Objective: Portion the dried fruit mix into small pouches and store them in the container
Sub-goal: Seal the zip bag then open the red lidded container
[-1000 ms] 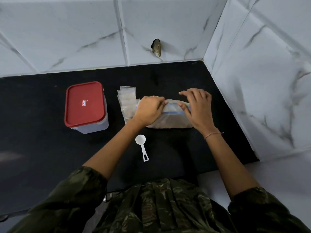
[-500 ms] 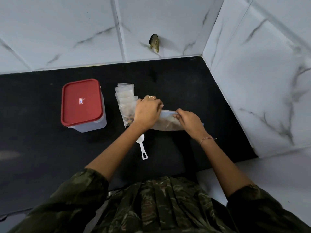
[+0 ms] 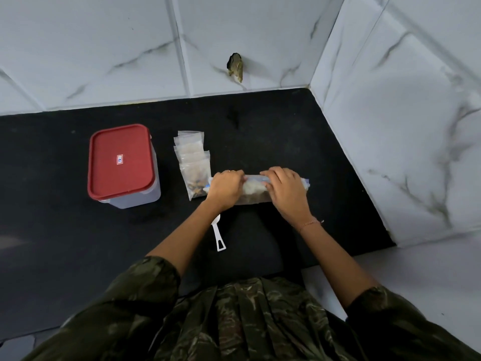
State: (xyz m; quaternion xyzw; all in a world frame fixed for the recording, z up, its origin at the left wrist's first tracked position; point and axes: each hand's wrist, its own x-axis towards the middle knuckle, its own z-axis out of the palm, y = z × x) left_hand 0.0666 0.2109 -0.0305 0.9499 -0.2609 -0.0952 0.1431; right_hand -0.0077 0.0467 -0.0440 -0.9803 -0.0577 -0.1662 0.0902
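The large bag (image 3: 253, 192) is pinched by the left hand (image 3: 225, 187) and right hand (image 3: 286, 195); the pouches (image 3: 194, 162) are not yet stored in the lidded container (image 3: 122, 165).

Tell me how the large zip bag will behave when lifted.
Probably floppy: the large zip bag is thin clear film. Likely bottom-heavy: its mix sits away from the zip strip the left hand and right hand pinch.

Looks like a home kitchen corner: black tabletop (image 3: 65, 230) boxed in by white marble-veined wall tiles (image 3: 104, 48) at 12 and 3 o'clock. Red-lidded plastic food container (image 3: 121, 162) at 10 o'clock, small clear pouches (image 3: 192, 162) beside it, white measuring scoop (image 3: 216, 231) near centre.
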